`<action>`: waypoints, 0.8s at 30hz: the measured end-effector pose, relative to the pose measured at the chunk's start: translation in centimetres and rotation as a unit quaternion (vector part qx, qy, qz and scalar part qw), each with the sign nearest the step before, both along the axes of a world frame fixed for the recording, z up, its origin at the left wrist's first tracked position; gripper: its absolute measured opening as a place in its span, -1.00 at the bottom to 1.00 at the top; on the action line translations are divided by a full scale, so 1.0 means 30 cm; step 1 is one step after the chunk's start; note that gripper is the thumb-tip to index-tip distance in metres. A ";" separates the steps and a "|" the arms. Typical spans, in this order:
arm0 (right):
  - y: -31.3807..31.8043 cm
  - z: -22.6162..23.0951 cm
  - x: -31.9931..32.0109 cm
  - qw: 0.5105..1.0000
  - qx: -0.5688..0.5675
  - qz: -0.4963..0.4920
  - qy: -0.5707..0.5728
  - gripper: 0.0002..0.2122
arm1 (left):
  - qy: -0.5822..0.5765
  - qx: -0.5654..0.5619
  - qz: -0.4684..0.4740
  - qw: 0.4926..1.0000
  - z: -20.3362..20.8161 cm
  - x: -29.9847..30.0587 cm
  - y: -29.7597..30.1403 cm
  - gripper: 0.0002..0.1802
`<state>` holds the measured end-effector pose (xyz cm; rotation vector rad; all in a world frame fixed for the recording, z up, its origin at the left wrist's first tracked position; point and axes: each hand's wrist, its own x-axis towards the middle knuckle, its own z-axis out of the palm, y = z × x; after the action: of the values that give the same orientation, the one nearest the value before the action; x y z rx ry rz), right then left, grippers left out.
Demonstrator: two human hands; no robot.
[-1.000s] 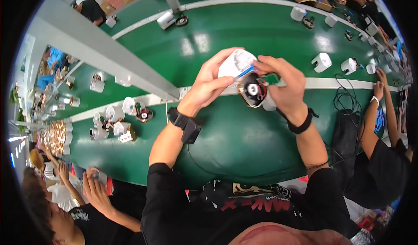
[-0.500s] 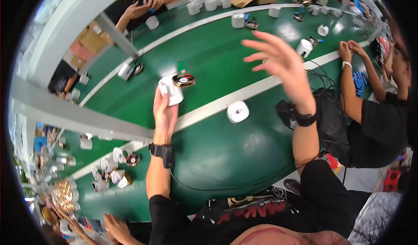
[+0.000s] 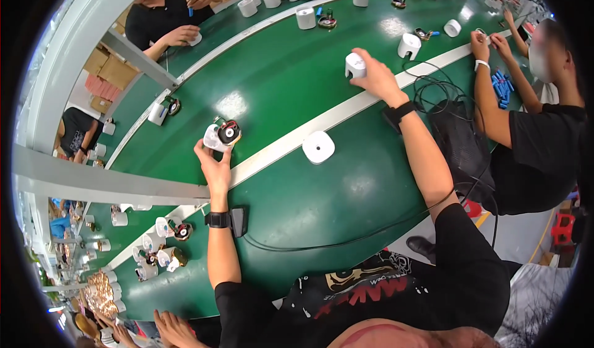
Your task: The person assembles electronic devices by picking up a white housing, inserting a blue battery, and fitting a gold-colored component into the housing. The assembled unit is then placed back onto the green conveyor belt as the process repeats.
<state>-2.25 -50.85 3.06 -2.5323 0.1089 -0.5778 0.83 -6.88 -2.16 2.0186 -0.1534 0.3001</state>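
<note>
My left hand (image 3: 215, 165) reaches out over the green conveyor belt (image 3: 278, 88) and its fingers rest on a white housing with a round black and copper motor part (image 3: 221, 135). Far to the right, my right hand (image 3: 376, 76) is stretched forward and closed over another white housing (image 3: 355, 65) standing on the belt. Between my arms a white rounded-square cap (image 3: 318, 147) lies flat on the belt's white stripe. Both wrists carry black bands.
More white housings (image 3: 409, 45) and motor parts (image 3: 327, 20) are spread along the belt. A person in black (image 3: 532, 119) works at the right beside a black bag (image 3: 461, 144) and cables. Other workers sit across the belt. A grey beam (image 3: 99, 184) crosses at left.
My left hand has set the housing with the motor part down on the belt further left. My right hand, raised with fingers spread before, has reached forward and closed on a white housing.
</note>
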 end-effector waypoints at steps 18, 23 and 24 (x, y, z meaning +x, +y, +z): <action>0.175 0.167 -0.183 0.904 0.061 0.423 0.014 -0.08 | -0.273 0.105 -0.074 0.953 0.137 -0.248 -0.185 -0.37; -0.271 0.179 0.061 0.988 0.027 -0.108 -0.107 -0.31 | -0.222 0.147 -0.278 0.923 0.203 -0.332 -0.338 -0.15; -0.392 0.115 0.089 0.970 -0.061 -0.189 -0.143 -0.34 | -0.198 0.154 -0.297 0.921 0.208 -0.334 -0.371 -0.08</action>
<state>0.41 -62.60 6.49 -2.5269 0.4684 -1.1242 -9.20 -18.00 4.09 2.0807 -1.1043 0.3001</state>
